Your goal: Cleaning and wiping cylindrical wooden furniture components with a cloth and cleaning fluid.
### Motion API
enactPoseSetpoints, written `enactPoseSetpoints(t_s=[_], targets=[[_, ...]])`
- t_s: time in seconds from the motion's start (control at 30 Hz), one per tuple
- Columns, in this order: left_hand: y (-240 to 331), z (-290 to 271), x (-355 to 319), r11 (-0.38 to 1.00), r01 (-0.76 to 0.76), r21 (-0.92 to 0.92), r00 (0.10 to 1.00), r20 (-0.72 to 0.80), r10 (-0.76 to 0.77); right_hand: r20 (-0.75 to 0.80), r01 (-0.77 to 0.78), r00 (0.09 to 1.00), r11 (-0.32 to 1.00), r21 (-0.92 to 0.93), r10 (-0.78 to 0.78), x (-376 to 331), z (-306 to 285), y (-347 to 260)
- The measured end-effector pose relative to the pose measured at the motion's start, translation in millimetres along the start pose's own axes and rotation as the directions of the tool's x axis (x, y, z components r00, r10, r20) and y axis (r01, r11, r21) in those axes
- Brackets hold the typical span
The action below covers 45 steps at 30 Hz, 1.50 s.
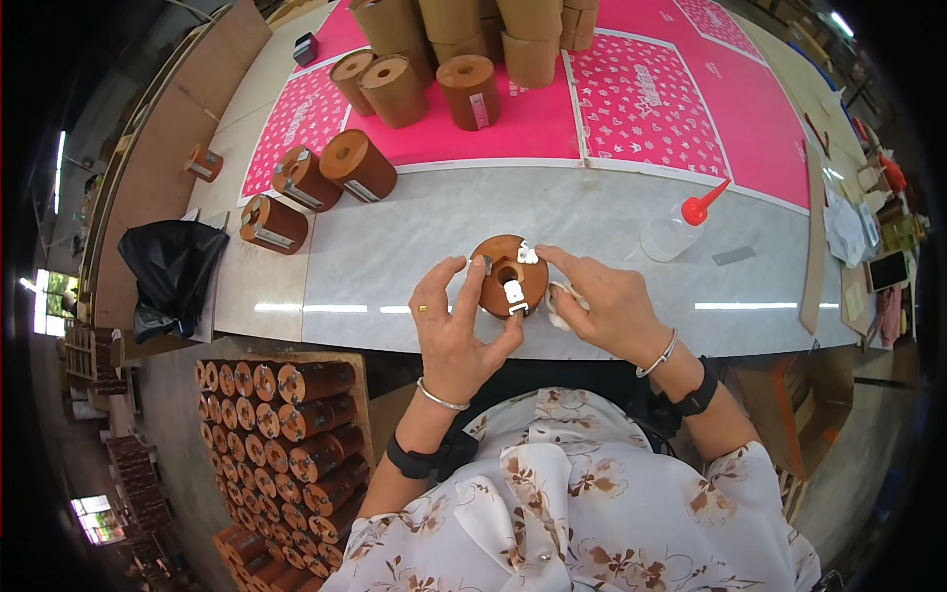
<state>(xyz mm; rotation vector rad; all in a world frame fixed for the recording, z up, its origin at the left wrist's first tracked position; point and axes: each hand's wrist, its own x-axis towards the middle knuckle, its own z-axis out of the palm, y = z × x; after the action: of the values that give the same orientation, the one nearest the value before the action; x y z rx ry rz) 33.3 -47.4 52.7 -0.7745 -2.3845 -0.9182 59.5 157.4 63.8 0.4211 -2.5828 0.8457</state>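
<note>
A reddish-brown round block (534, 283) with a centre hole stands at the table's near edge, its round end facing me. Small metal plates are on that end: a white one (513, 292) beside the hole, another (528, 254) at the upper right and a greyer one at the upper left. My left hand (456, 321) grips the block from the left, fingertips on its upper left and thumb at its lower rim. My right hand (617, 311) touches the upper right plate with its index finger. A crumpled white cloth (564, 304) is tucked by its thumb.
Similar brown blocks (358, 166) stand at the left, with taller brown cylinders (469, 89) behind on pink sheeting (533, 128). A red-tipped squeeze bottle (671, 235) and a grey strip (733, 256) lie to the right. Stacked blocks (286, 424) fill a pallet below left; a black bag (173, 271) is far left.
</note>
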Motion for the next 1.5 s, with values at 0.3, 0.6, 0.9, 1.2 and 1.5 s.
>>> enactPoseSetpoints(t_s=[0.3,0.6,0.9,1.2,1.5], targets=[[-3,5,-3,0.974,0.124,-0.19,0.992,0.039,-0.119,0.215,0.062,0.974,0.996,0.072,-0.076,1,-12,-11],[-5,-6,5,1.0,0.002,0.014,0.997,0.081,-0.003,0.136,-0.099,0.988,0.977,0.191,0.073,-6,-9,-6],[-8,-2,8,0.924,0.172,-0.341,0.98,0.158,-0.124,0.161,-0.118,0.982,0.986,0.113,0.099,-13,-5,-3],[-9,1,6,0.912,0.162,-0.378,0.976,0.197,-0.092,0.177,-0.131,0.978,0.987,0.089,0.113,-15,-5,-2],[-8,2,2,0.81,0.309,-0.499,0.947,0.241,-0.213,0.068,-0.037,0.997,0.976,0.213,0.023,-19,0,6]])
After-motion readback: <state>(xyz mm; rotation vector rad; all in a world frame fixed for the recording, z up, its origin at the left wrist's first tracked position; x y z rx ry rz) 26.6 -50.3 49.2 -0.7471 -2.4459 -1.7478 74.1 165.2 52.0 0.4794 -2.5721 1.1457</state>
